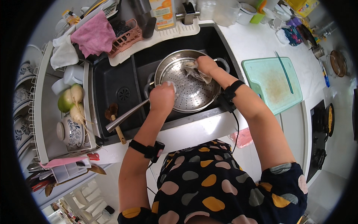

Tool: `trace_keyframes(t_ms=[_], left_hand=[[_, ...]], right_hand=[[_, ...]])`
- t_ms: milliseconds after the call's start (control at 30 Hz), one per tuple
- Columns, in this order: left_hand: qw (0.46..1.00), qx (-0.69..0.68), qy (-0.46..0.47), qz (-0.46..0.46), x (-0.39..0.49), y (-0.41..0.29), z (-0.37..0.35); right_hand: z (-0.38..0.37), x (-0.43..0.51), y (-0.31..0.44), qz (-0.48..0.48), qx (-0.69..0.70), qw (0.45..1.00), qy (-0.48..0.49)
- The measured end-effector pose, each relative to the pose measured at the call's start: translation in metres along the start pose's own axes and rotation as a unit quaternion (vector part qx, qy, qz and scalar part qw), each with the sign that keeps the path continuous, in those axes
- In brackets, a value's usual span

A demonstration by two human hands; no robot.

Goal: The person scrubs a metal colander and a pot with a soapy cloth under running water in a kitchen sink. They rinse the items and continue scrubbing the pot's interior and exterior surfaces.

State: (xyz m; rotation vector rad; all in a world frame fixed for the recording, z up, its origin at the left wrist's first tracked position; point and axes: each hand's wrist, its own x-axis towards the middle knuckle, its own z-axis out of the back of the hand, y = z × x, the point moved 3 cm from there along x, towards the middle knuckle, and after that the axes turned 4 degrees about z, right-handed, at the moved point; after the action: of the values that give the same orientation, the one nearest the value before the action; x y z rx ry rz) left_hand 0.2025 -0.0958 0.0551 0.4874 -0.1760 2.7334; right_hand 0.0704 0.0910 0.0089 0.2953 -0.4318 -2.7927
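Observation:
My left hand [162,96], with white suds on it, grips a long-handled metal utensil [127,114]. Its thick hollow handle slants down to the left, and a thin shaft runs right from my fist. A crumpled pale cloth [205,77] is in my right hand [206,65], bunched at the far end of that shaft; the utensil's head is hidden there. Both hands are over a stainless-steel steamer pot [186,107] with a perforated bottom and side handles. The pot stands in the right basin of a black double sink [221,36].
In the left basin leans a wooden-handled brush [119,133]. A rack [42,106] at left holds white radishes [77,93] and a patterned lidded pot [73,133]. Right of the sink lies a green cutting board [268,75] with chopsticks [285,72] on it. A faucet [188,14] stands behind.

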Motion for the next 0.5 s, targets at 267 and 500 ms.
trace_keyframes(t_ms=[267,500], left_hand=[[0.998,0.023,-0.055,-0.036,0.001,0.005,0.018],[0.998,-0.006,-0.067,0.003,-0.008,0.011,0.029]], right_hand=[[0.027,-0.045,0.042,0.166,0.006,0.982,-0.089],[0.020,-0.001,-0.014,0.073,0.199,0.974,0.081]])
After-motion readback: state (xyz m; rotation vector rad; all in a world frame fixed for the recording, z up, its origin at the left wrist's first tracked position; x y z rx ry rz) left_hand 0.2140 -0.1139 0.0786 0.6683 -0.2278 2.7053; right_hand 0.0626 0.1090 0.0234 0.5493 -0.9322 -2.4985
